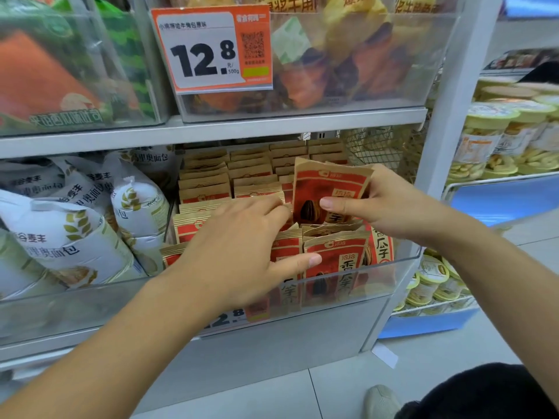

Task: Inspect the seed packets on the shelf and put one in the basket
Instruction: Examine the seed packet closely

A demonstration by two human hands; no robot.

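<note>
Rows of red and brown sunflower seed packets [335,258] stand in a clear-fronted shelf bin [405,267]. My right hand [390,207] holds one seed packet [329,189] lifted above the rows, thumb on its front, fingers behind it. My left hand [242,252] reaches into the bin among the front packets, fingers spread between their tops and thumb lying across a front packet. No basket is in view.
White bread bags [75,234] fill the bin to the left. Above is a shelf of clear bins with an orange 12.8 price tag [211,49]. Tubs of snacks [502,137] sit on wire racks at right. My shoe [382,400] and dark trouser leg are on the tiled floor.
</note>
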